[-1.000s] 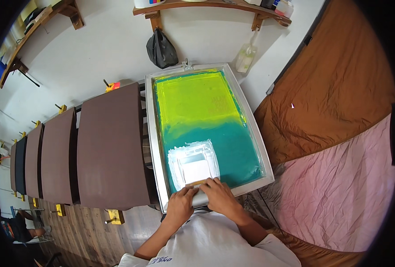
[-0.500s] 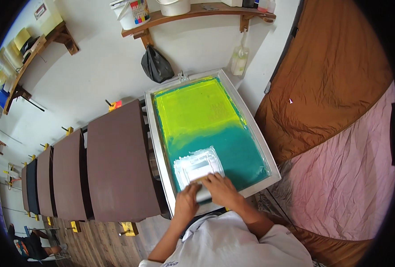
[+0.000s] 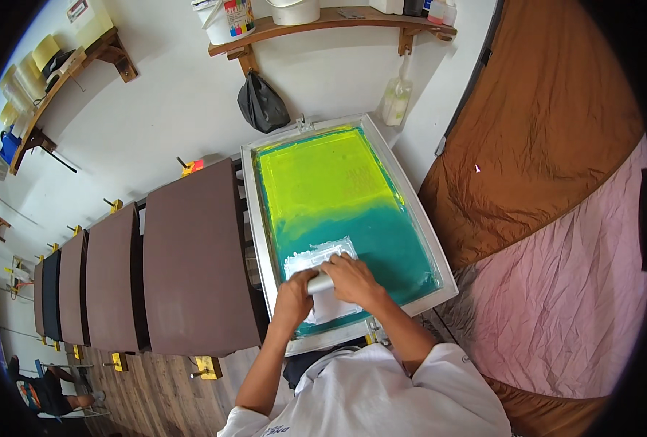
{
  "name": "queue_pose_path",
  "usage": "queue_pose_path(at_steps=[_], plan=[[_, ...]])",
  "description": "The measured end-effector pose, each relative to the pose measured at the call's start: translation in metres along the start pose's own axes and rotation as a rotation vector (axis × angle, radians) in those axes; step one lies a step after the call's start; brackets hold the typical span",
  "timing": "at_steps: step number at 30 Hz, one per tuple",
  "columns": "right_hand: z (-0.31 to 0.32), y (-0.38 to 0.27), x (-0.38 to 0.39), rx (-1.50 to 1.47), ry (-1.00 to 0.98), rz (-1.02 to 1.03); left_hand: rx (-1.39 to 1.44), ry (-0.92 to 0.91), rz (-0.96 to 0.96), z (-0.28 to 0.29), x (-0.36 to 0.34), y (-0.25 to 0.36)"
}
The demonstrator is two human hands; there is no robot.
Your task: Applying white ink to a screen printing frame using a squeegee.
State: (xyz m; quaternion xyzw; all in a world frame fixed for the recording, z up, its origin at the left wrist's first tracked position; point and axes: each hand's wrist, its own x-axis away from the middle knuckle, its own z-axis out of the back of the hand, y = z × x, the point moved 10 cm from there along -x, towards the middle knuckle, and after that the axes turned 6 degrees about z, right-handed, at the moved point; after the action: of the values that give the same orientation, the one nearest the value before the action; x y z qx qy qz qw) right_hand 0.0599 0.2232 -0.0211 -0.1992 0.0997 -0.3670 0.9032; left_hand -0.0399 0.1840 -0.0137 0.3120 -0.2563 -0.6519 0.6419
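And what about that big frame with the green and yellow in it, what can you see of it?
The frame is a big pale-grey rectangle that looks like metal, lying roughly flat. Its inside surface is yellow-green at the far end and blue-green at the near end, with a smeared white patch toward the near left. A metal fitting touches its far edge. Over the patch, the left grip and right grip hold a pale tool.

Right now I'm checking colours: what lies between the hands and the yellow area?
The head view shows part of the white patch, then a green band, between hands and yellow area.
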Motion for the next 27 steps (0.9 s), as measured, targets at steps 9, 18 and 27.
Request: queue_pose_path(at_steps=[9, 18, 27], plan=[[0.000, -0.037, 0.075, -0.112, 0.040, 0.018, 0.008, -0.095, 0.033, -0.014, 0.081, 0.035], [0.008, 0.010, -0.030, 0.000, -0.054, 0.027, -0.120, -0.131, 0.105, 0.002, -0.025, -0.014], [0.000, 0.011, -0.028, 0.005, -0.022, -0.027, -0.173, -0.115, 0.127, -0.007, -0.021, -0.020]])
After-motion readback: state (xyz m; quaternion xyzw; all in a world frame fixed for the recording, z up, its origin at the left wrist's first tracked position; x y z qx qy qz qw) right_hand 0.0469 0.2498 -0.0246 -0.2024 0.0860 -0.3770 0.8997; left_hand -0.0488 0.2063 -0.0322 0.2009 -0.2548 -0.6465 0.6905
